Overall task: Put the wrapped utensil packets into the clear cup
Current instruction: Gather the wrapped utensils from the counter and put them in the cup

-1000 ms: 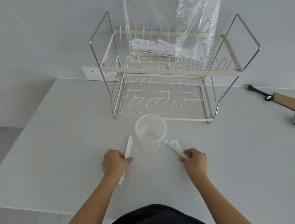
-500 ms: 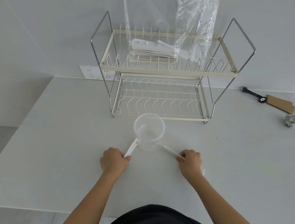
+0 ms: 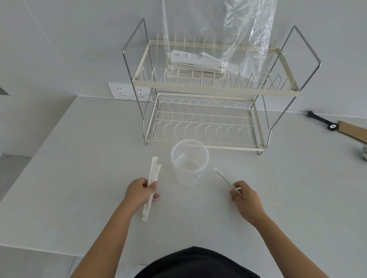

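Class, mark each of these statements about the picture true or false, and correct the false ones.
1. Each hand holds wrapped packets. True: the left hand and the right hand both have a grip on packets.
2. The clear cup is full of packets. False: it looks empty.
3. The cup stands in front of the dish rack. True.
4. The rack's lower shelf holds a stack of packets. False: the stack lies on the upper shelf.
5. A clear plastic bag hangs over the rack. True.
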